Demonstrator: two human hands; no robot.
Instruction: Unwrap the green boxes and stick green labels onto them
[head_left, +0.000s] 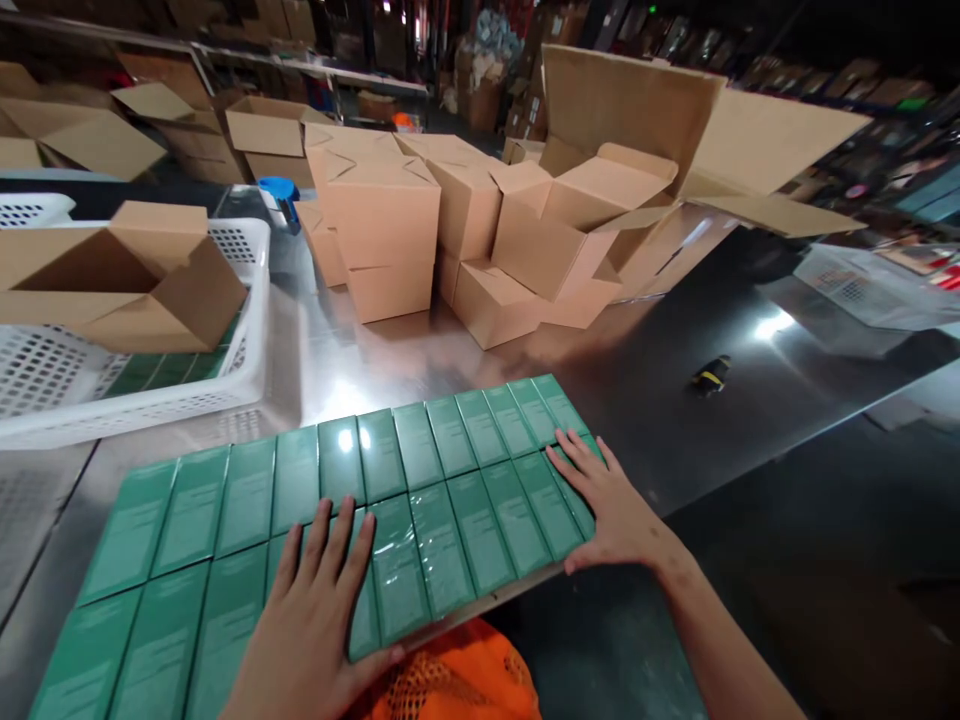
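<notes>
Two rows of green boxes with a glossy wrap (394, 455) lie side by side along the near edge of the metal table. My left hand (319, 590) rests on the front row near its middle, fingers spread and thumb toward the table edge. At the right end of the rows, my right hand (600, 495) lies over the last boxes with its fingers apart, thumb at the near corner. Neither hand is wrapped around a box. Parts of the front row are hidden under both hands.
Closed and partly open brown cartons (390, 220) stand at the table's back. A white basket (259, 300) at left holds an open carton (172, 310) and green boxes. A blue tape dispenser (279, 190) stands behind; a small black-and-yellow object (711, 376) lies on the metal table (637, 430).
</notes>
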